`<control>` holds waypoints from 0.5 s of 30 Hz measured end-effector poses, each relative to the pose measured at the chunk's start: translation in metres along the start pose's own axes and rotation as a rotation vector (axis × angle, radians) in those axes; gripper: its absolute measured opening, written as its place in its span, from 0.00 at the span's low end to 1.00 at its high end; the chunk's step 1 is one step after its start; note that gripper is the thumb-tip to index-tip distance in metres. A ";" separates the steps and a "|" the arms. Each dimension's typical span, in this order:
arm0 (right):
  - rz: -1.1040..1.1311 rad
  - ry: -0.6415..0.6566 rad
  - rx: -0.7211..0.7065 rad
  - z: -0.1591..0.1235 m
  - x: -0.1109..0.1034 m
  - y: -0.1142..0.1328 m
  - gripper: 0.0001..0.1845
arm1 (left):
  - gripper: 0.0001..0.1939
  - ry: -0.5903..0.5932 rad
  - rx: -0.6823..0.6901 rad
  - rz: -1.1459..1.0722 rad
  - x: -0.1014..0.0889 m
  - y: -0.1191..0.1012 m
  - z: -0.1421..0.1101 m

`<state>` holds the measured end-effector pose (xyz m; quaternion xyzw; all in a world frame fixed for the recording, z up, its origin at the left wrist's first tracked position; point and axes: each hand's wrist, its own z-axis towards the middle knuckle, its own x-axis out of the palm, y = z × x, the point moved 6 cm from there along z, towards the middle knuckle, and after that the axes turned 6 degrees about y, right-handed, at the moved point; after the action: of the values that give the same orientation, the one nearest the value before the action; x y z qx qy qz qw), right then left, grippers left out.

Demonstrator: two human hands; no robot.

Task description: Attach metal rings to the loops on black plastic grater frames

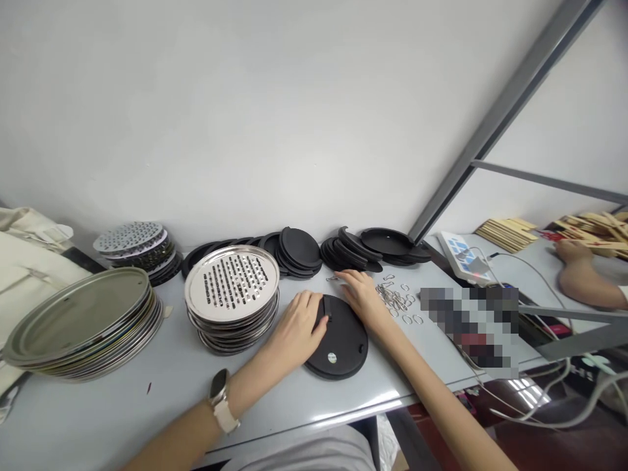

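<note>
On the grey table lies a round black plastic disc (343, 347) with a small pale sticker and a raised tab near its far edge. My left hand (299, 324) is curled over the disc's left side, thumb on top by the tab. Past the far right edge reaches my right hand (360, 294), a small metal clasp (332, 279) at its fingertips. Its fingers look pinched together, partly hidden. To the right is a loose pile of metal rings and clasps (395, 299).
Left of my hands stand a stack of round metal graters (233, 288) and oval metal trays (78, 320). Black discs (300, 247) and black rims (387, 242) line the wall. At right are a metal frame (510, 118), cables, wooden pieces (507, 234) and another person's arm (583, 278).
</note>
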<state>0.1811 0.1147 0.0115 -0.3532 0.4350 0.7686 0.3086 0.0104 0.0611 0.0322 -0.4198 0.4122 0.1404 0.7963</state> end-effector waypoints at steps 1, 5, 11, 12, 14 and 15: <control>0.000 0.039 -0.037 0.007 0.003 0.001 0.16 | 0.20 0.013 0.005 0.010 -0.002 -0.002 -0.007; 0.014 0.125 -0.086 0.024 0.011 -0.002 0.12 | 0.42 0.170 -0.030 0.100 0.003 0.002 -0.035; 0.108 0.083 0.001 0.019 -0.002 -0.007 0.06 | 0.38 0.250 -0.056 0.110 0.011 0.012 -0.047; 0.140 0.077 0.014 0.016 -0.008 -0.005 0.04 | 0.37 0.242 -0.055 0.115 0.012 0.012 -0.046; 0.223 0.068 0.039 0.011 -0.019 0.001 0.04 | 0.37 0.232 -0.048 0.127 0.013 0.012 -0.045; 0.274 0.067 0.053 0.008 -0.023 0.004 0.05 | 0.37 0.230 -0.042 0.131 0.014 0.012 -0.045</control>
<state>0.1890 0.1164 0.0350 -0.3079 0.5094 0.7794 0.1954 -0.0116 0.0316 0.0010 -0.4219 0.5242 0.1519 0.7240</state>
